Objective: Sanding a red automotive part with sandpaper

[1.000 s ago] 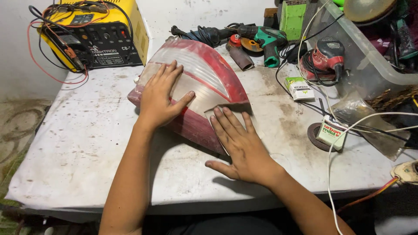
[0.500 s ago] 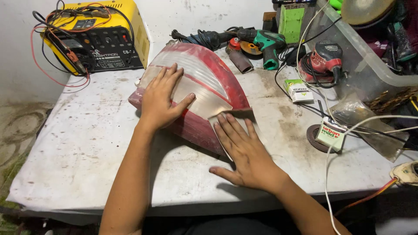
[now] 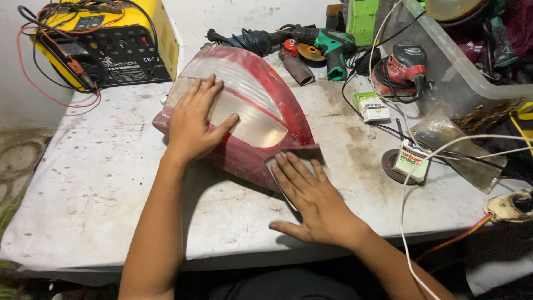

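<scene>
A person's two bare arms reach over a worn white table (image 3: 100,183), its surface scuffed and stained with grey grime; a red and clear car tail light (image 3: 250,105) lies on it near the middle, and bare concrete floor shows past the left edge. The left hand (image 3: 195,123) rests flat and open on the lens, gripping nothing; the right hand (image 3: 311,194) lies open with fingers spread, pressing a sheet of sandpaper (image 3: 297,153) against the light's near red edge. Behind stand a yellow battery charger (image 3: 105,41) with red leads, a green power drill (image 3: 327,44), a red sander (image 3: 402,69), small boxes, white cables and a clear plastic bin (image 3: 461,66) of tools.
</scene>
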